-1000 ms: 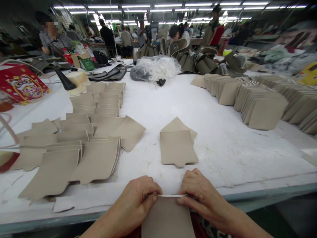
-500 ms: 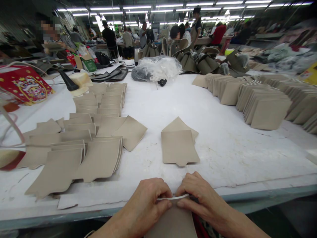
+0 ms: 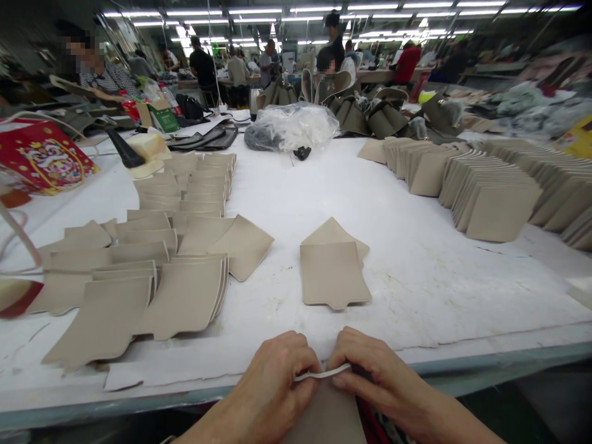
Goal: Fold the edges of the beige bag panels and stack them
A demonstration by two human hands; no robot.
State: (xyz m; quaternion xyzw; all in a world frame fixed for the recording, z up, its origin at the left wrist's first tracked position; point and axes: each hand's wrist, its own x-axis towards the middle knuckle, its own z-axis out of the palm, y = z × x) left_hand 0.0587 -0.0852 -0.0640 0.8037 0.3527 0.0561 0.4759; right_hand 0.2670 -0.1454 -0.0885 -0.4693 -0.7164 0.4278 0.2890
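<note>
Both hands pinch the upper edge of one beige leather panel [image 3: 326,413] at the table's front edge. My left hand [image 3: 280,382] is closed on the left part of that edge, thumb on the near face. On the right part my right hand [image 3: 377,376] is closed the same way. The panel's pale edge bends in a slight wave between them, and its lower part runs out of the picture. Just beyond the hands lies a tabbed beige panel [image 3: 335,274], partly covering another panel [image 3: 333,229] set at an angle.
Overlapping beige panels [image 3: 180,296] spread over the left of the white-covered table [image 3: 296,191]. Upright rows of panels [image 3: 502,206] stand at right. Farther back are a clear plastic bag [image 3: 296,126], olive bags [image 3: 383,117], a black-handled brush [image 3: 124,148] and a red bag [image 3: 50,157]. People work behind.
My hands have shifted slightly along the panel's edge, which now bends in more of a wave. The right fingers have moved a little. A person in the background has moved left.
</note>
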